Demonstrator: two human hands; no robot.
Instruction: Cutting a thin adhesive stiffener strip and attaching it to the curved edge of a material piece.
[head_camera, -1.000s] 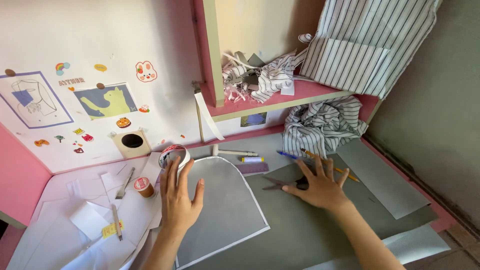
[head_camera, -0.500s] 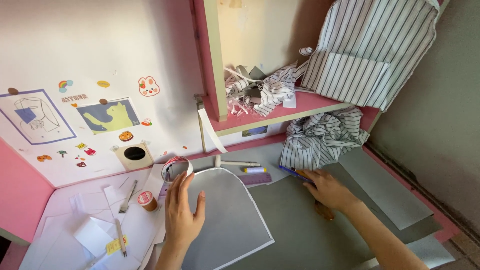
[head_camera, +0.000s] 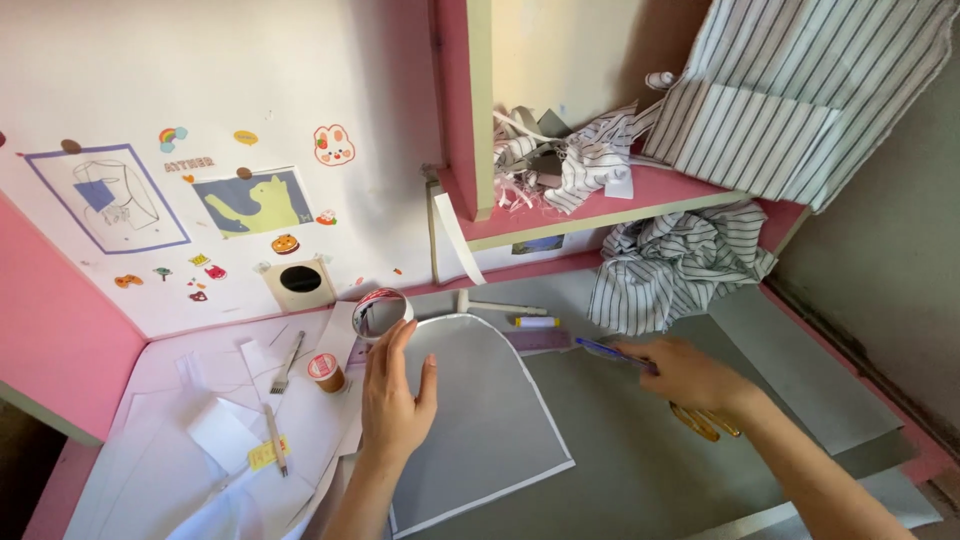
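On the pink surface (head_camera: 90, 455), the left hand (head_camera: 395, 400) is lying flat, grip released, on a grey arched pattern piece (head_camera: 480, 420); the right hand (head_camera: 690, 378) is grasping a blue pen (head_camera: 605, 349) over yellow-handled scissors (head_camera: 705, 422), beneath a shelf (head_camera: 610, 205) of striped fabric (head_camera: 680, 265).

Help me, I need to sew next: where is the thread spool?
In the head view, the thread spool stands on the white paper left of the left hand, beside the seam ripper.

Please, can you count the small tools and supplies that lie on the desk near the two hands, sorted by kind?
Tape roll: 1, by the left hand
Thread spool: 1
Scissors: 1, under the right hand
Pens or markers: 2, blue pen and white marker
Seam ripper: 1
Total: 6
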